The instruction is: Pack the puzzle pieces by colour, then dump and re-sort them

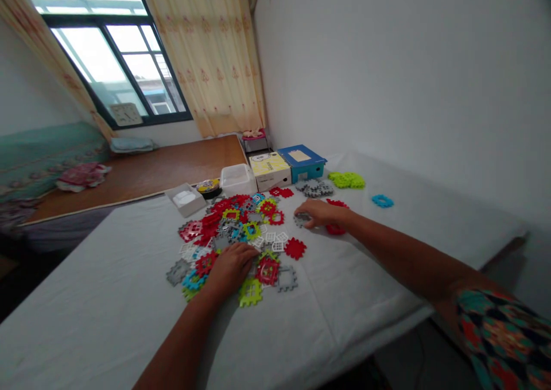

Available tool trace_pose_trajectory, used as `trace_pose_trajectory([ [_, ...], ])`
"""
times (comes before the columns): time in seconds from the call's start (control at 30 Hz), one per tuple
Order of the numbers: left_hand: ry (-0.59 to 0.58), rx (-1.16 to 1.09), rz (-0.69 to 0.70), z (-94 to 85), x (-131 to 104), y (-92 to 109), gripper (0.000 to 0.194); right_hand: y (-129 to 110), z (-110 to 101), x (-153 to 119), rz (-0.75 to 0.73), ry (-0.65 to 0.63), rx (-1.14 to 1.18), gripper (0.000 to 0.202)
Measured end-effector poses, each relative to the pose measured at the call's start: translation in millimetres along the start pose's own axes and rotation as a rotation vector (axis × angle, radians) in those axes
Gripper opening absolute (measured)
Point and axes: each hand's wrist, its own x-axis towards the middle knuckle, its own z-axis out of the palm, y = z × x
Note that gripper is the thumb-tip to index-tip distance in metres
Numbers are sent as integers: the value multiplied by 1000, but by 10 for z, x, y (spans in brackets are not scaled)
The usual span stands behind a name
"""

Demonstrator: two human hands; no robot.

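A mixed pile of flat notched plastic pieces in red, grey, blue, green and white lies on the white cloth. My left hand (232,266) rests on the pile's near side, fingers spread a little over the pieces. A red piece (267,270) and a green piece (250,292) lie close to it. My right hand (316,212) is closed on a grey piece (301,219) right of the pile. Just beyond that hand are a grey stack (315,188) and red pieces (337,228), partly covered by my arm. Farther right sit a green stack (346,179) and blue pieces (383,201).
At the table's far edge stand a blue box (302,163), a yellow and white box (270,171), a clear plastic container (237,179), a round dark tin (209,188) and an open white box (186,199). A white wall (387,80) borders the right side.
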Motion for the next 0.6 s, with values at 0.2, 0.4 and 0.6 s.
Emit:
trace_pose_trajectory([
  [0.2,-1,-4,-20,9,-5,-1,28,755,-302,-12,448,267,-86,45],
  [0.4,-41,24,-38,-18,-3,37,26,1283,-343,154,630,262,-108,38],
  [0.6,-31,42,-33,-27,1,47,25,1362,-213,411,585,239,-71,39],
])
